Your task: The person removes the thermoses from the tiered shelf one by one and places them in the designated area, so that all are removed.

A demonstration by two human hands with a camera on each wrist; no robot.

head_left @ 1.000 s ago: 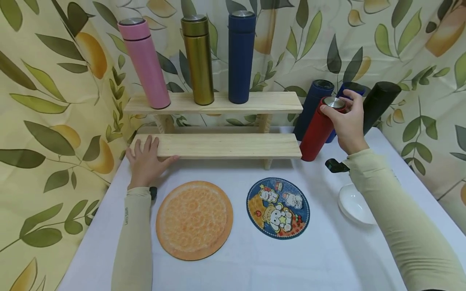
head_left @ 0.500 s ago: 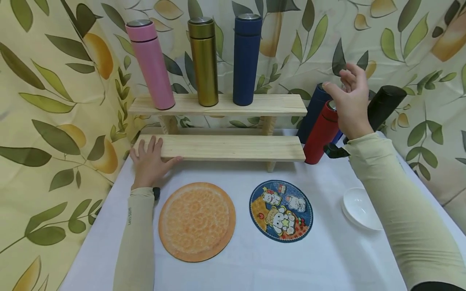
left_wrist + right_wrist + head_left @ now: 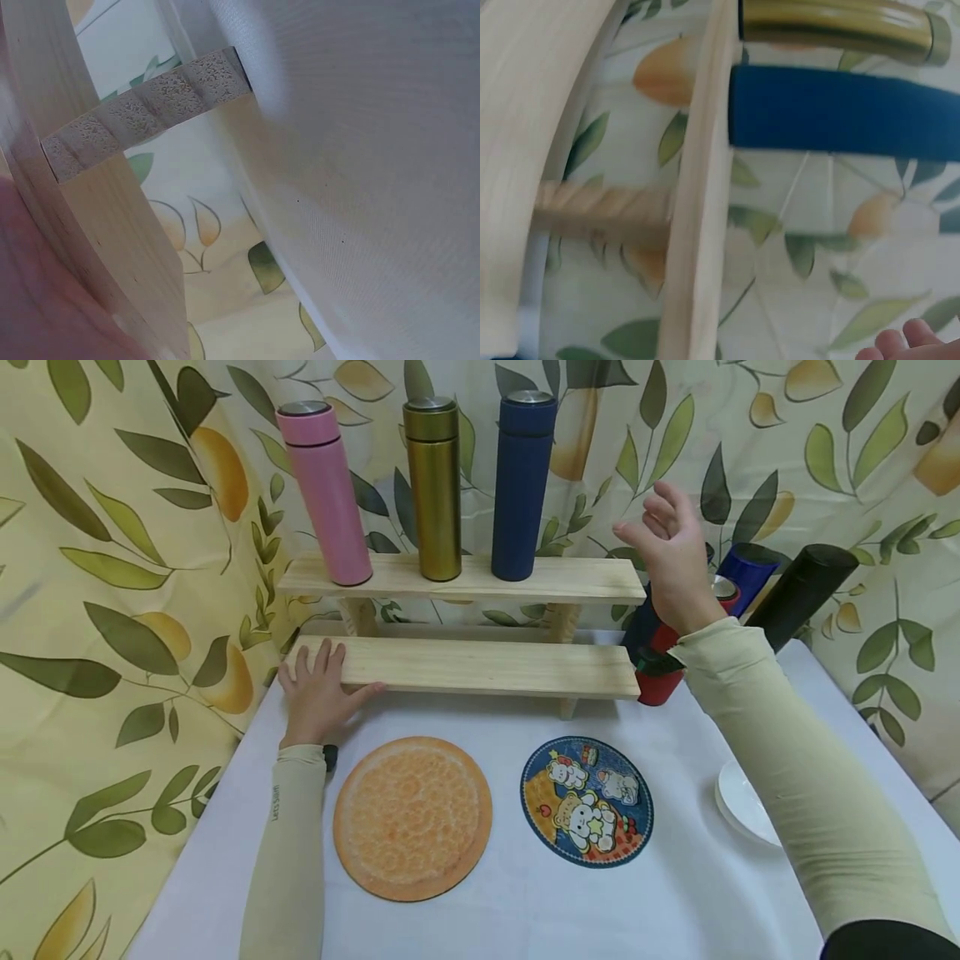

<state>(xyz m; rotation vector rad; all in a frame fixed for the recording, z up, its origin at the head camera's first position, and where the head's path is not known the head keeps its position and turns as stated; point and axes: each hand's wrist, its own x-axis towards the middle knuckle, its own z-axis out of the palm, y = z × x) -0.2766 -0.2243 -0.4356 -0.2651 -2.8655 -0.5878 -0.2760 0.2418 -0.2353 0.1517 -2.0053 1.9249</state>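
Note:
My left hand [image 3: 318,697] rests on the left end of the lower board [image 3: 487,664] of a two-tier wooden stand, fingers spread on top and thumb along its front edge. Beside the right end of the upper board [image 3: 600,578], my right hand [image 3: 671,560] is raised with loosely bent fingers and holds nothing. It partly hides a red thermos bottle [image 3: 657,689] and a dark blue thermos bottle [image 3: 640,625] behind it. On the upper board stand a pink thermos bottle [image 3: 330,497], a gold thermos bottle [image 3: 438,493] and a navy thermos bottle [image 3: 525,489].
A bright blue bottle [image 3: 746,575] and a leaning black bottle [image 3: 804,593] are behind my right forearm. On the white cloth lie a round orange mat [image 3: 412,818] and a round cartoon mat [image 3: 588,802]. A white bowl [image 3: 742,806] sits partly under my right sleeve.
My right hand has let go of the red thermos bottle's top and moved up and left towards the stand. My left hand stays on the lower board. The head view has shifted slightly.

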